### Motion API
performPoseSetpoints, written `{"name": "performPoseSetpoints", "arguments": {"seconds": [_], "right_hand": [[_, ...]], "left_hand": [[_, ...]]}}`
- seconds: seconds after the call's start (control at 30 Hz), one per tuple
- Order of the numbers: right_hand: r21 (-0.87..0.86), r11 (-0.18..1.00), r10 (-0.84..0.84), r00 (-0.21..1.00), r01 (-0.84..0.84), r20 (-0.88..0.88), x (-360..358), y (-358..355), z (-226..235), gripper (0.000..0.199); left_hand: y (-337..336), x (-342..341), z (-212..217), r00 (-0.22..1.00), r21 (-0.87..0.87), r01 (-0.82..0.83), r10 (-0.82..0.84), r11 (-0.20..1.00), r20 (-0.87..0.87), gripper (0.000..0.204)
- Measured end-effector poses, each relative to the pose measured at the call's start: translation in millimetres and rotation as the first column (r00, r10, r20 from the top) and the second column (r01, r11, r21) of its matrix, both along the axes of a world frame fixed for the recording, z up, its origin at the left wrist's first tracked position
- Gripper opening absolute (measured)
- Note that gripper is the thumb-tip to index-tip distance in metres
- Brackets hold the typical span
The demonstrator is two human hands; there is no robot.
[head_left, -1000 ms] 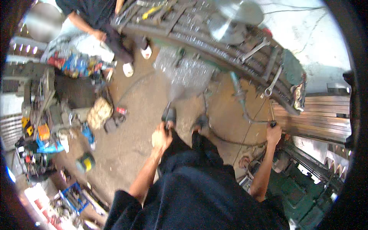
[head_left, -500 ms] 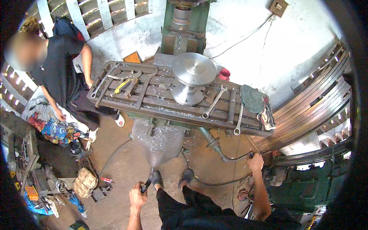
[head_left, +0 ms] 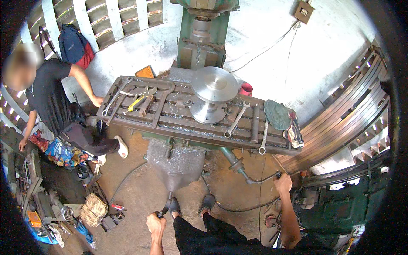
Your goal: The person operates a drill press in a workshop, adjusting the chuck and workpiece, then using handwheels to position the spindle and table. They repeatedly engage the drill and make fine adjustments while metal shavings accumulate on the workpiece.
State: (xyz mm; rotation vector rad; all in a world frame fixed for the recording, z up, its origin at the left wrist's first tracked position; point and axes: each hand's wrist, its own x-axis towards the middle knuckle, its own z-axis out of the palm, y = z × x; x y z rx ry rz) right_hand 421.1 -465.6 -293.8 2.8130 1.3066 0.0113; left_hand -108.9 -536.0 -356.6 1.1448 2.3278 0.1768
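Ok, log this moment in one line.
left hand: gripping front crank | right hand: gripping side crank | table: metal discs, wrenches | co-worker: beside table's left end

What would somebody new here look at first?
Probably the big shiny metal disc, near the middle of the long metal table. Behind it, a drill bit points down. Lower down, the left hand grips a black handle and the right hand a crank.
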Motion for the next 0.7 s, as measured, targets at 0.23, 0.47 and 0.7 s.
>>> {"name": "performPoseSetpoints", "arguments": {"seconds": [0.23,0.47,0.7], "right_hand": [[-0.056,0.998,-0.013,0.998,0.009,-0.061,11,-4,-7,0.045],[-0.013,1.000,-0.019,0.999,0.019,-0.049,2,-4,-1,0.039],[-0.039,0.999,-0.033,0.996,0.036,0.079,-4,2,-3,0.038]], "left_hand": [[24,-60,-44,0.958,0.162,-0.115,0.152,0.980,-0.244,0.020],[22,-86,-115,0.909,0.087,-0.034,0.067,0.996,-0.411,0.029],[18,-51,-271,0.970,-0.161,-0.230,0.214,0.960,-0.112,0.024]]}}
